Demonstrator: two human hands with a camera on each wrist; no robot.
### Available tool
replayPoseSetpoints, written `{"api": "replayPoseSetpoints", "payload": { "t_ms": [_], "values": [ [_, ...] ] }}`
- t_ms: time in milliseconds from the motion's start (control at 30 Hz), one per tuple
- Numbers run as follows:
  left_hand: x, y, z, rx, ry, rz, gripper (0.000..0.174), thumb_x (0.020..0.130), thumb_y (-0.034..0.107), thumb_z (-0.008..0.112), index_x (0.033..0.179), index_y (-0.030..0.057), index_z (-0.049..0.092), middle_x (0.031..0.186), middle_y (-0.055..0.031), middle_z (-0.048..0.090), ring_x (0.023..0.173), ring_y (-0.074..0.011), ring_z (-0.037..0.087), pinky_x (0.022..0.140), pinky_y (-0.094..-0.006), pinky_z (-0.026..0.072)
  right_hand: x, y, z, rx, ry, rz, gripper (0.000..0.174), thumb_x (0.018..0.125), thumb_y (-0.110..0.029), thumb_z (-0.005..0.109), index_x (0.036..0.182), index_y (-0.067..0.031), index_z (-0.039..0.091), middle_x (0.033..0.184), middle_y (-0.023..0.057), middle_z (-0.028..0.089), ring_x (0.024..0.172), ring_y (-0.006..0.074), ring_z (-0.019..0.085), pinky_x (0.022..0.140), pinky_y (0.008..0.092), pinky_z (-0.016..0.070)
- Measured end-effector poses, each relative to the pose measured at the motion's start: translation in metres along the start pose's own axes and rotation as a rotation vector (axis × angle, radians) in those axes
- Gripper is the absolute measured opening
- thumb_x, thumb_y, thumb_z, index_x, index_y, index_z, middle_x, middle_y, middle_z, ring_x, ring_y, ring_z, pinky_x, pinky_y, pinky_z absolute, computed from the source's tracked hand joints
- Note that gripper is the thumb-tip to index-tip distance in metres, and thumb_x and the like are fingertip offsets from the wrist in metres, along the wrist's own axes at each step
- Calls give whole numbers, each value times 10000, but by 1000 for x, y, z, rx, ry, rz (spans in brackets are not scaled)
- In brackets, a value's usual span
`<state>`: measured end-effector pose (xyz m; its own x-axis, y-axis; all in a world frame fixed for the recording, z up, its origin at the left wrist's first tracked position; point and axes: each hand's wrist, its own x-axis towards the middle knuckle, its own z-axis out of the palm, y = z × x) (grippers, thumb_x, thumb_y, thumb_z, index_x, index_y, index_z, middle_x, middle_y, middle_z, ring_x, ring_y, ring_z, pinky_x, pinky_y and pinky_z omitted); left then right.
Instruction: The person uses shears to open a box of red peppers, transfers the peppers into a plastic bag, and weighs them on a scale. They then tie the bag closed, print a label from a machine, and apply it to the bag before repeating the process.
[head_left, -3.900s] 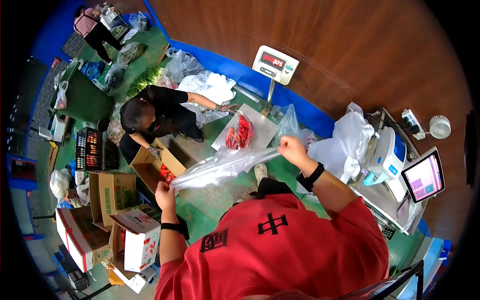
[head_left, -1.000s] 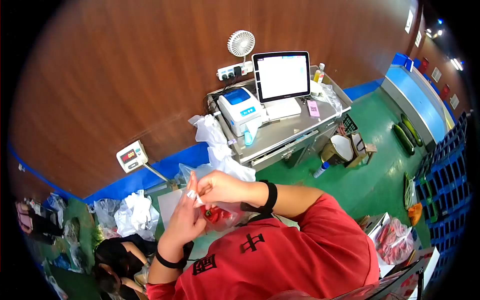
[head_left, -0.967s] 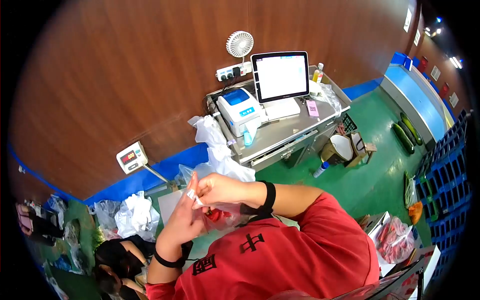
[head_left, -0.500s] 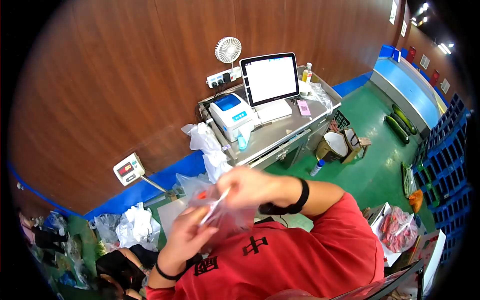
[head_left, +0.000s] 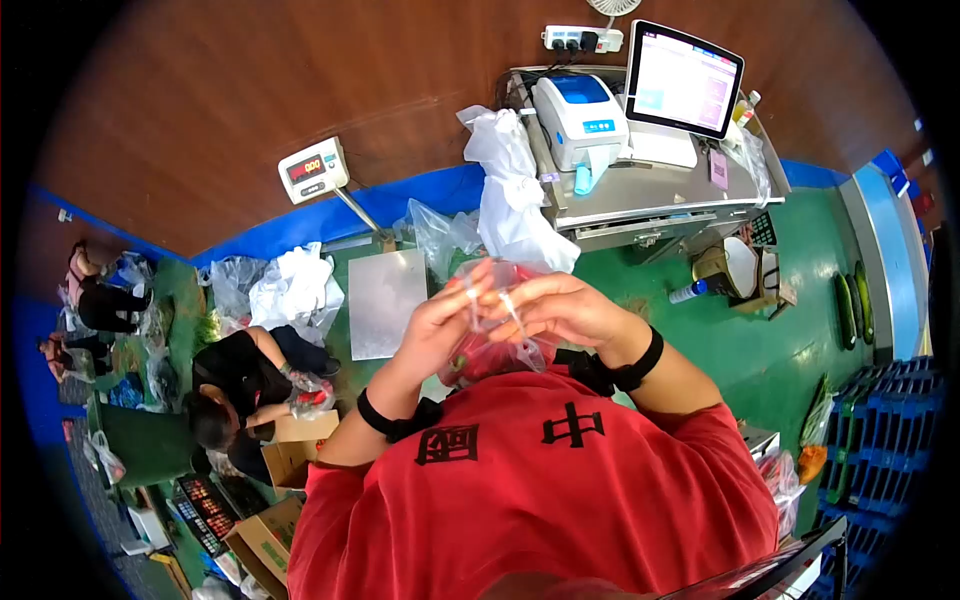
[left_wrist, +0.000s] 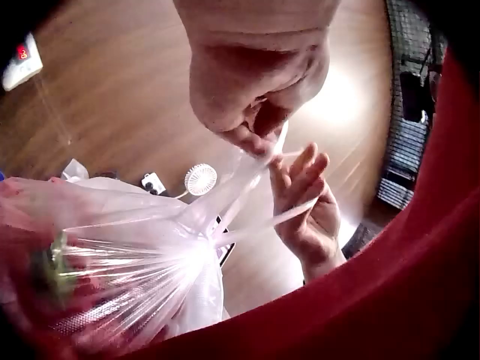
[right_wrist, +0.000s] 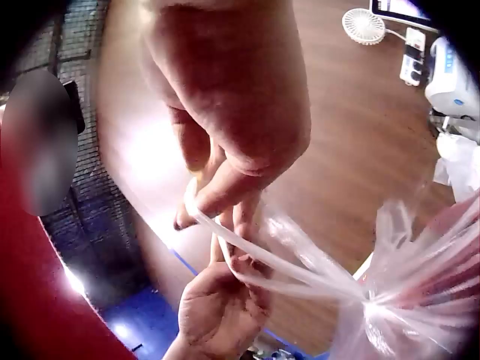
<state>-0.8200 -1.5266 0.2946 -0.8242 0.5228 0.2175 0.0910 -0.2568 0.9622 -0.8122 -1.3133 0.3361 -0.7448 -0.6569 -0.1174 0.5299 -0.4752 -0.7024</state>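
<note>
A clear plastic bag of red peppers [head_left: 465, 362] [left_wrist: 45, 277] hangs before the red shirt, its neck gathered tight [left_wrist: 196, 251] [right_wrist: 371, 306] and drawn out into thin strands. The left hand [head_left: 432, 325] [left_wrist: 259, 67] pinches a strand between thumb and fingertips. Close beside it, the right hand [head_left: 580, 315] [right_wrist: 232, 90] has a strand looped over its bent fingers. In the left wrist view, the right hand [left_wrist: 307, 217] shows its palm; the left hand [right_wrist: 221, 307] appears below in the right wrist view. The peppers are partly hidden behind the hands in the head view.
A metal scale plate [head_left: 385, 300] with its display [head_left: 312, 170] stands ahead-left. White bags [head_left: 510, 180] hang by a metal desk with a printer [head_left: 580, 120] and screen [head_left: 685, 80]. At left a person [head_left: 235, 390] crouches near cardboard boxes [head_left: 268, 540]; blue pallets [head_left: 880, 440] stand right.
The head view has swung, bringing the boxes and crouching person further into sight. Both hands have moved right in the head view, and their fingers are close together around the bag's strands. The screen's picture has changed.
</note>
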Motion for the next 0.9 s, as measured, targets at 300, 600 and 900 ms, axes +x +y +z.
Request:
{"api": "replayPoseSetpoints", "payload": {
  "t_ms": [300,600,900],
  "values": [
    [-9,88,20,788,-99,215,406,685,109,649,1075,63,546,700,-48,560,609,-181,484,579,-293,390,0,-27,34,-1096,-126,-573,115,741,32,551,839,-24,573,754,26,548,639,125,553,640,216,446],
    [-74,21,-39,341,-154,-14,140,688,127,624,652,43,518,649,-41,484,635,-185,418,608,-301,325,14,90,-162,213,583,253,156,654,40,539,748,-66,474,622,5,476,539,96,455,486,219,369],
    [-93,-52,-80,982,124,-242,330,710,216,631,515,21,450,536,-98,467,549,-276,424,549,-365,341,55,64,9,-455,174,-57,179,685,65,501,676,-81,398,571,-40,389,505,35,373,440,188,284]
  ]
}}
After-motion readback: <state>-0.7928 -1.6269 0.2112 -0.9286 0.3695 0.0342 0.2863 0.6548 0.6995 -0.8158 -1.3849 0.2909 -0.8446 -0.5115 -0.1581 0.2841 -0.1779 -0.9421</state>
